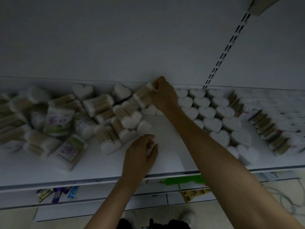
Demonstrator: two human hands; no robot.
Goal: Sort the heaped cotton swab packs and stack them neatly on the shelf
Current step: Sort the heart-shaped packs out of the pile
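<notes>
A jumbled heap of cotton swab packs (69,118) covers the left half of the white shelf (166,129). To the right, heart-shaped packs stand in tidy rows (209,111). My right hand (162,95) reaches to the shelf's back wall and grips a heart-shaped swab pack (143,95) lying on its side there. My left hand (140,152) hovers over the bare middle of the shelf with fingers curled around a small white pack (149,150), mostly hidden by the fingers.
Flat rectangular swab packs (267,128) line up in rows at the far right. A slotted upright (226,48) runs up the back wall. A lower shelf (102,194) holds small coloured packets and a green item (183,180). Cables lie on the floor at right.
</notes>
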